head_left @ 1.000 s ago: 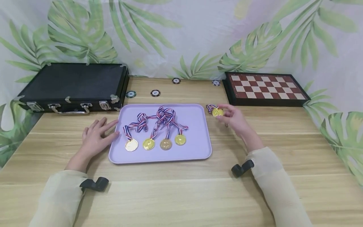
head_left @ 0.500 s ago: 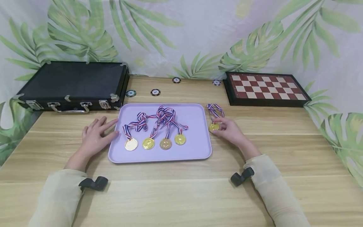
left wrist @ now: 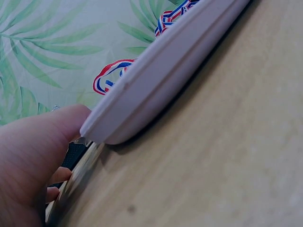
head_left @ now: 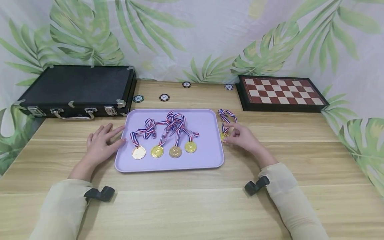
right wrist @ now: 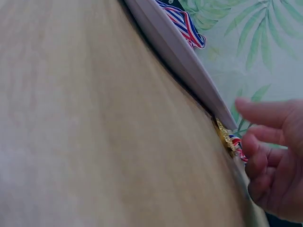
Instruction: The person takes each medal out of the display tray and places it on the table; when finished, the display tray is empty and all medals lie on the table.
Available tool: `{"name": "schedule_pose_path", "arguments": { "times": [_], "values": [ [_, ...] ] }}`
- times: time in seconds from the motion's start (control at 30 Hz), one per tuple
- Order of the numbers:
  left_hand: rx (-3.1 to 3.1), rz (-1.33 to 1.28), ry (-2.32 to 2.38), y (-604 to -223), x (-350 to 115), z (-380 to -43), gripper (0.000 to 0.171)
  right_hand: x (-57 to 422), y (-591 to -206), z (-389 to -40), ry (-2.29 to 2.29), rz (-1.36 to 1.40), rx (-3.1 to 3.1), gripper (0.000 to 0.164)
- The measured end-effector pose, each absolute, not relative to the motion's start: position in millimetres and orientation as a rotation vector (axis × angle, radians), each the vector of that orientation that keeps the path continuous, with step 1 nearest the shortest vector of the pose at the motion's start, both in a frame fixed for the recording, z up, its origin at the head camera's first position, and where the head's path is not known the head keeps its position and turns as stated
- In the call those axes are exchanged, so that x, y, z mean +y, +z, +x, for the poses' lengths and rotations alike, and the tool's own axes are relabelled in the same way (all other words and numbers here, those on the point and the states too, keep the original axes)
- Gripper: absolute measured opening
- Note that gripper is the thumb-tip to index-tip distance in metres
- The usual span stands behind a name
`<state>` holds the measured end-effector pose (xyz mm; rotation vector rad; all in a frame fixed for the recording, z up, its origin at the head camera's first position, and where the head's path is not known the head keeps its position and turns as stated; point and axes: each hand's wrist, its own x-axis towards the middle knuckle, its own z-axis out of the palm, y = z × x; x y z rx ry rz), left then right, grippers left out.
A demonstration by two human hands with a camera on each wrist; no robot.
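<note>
In the head view, my left hand (head_left: 103,146) rests on the table beside the lilac tray (head_left: 210,160), index finger and thumb spread at its left edge. The left wrist view shows the thumb (left wrist: 71,118) against the tray's rim. On the tray lie several medals (head_left: 157,151) in a row, their striped ribbons (head_left: 175,123) tangled behind them. My right hand (head_left: 244,138) is just right of the tray, thumb and index finger apart beside a gold medal (head_left: 223,137). That medal leans at the tray's outer edge, its ribbon (head_left: 227,116) looped on the table behind it.
A black case (head_left: 78,86) stands at the back left. A red-and-white checkered board (head_left: 283,93) lies at the back right. Between them are several poker chips (head_left: 164,97). A leaf-patterned cloth (head_left: 192,36) hangs behind the wooden table (head_left: 180,206).
My right hand has brought the gold medal toward me to the tray's right side, its ribbon now stretched behind, and the fingers have parted from it. The left hand stays still.
</note>
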<state>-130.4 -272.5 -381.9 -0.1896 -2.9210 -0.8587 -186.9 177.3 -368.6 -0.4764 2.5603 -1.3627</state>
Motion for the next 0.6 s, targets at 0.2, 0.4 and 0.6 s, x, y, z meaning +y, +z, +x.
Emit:
{"name": "schedule_pose_path", "arguments": {
  "times": [0.2, 0.4, 0.6],
  "values": [
    [-2.921, -0.193, -0.853, -381, -272, -131, 0.053, 152, -351, -174, -1.519, -0.59, 2.495, 0.046],
    [-2.916, -0.195, -0.855, -381, -273, -130, 0.053, 112, -352, -162, -1.417, -0.86, 2.456, 0.037],
    [-2.915, -0.195, -0.85, -382, -273, -130, 0.053, 87, -368, -159, -1.193, -0.943, 2.627, 0.041]
  ]
}}
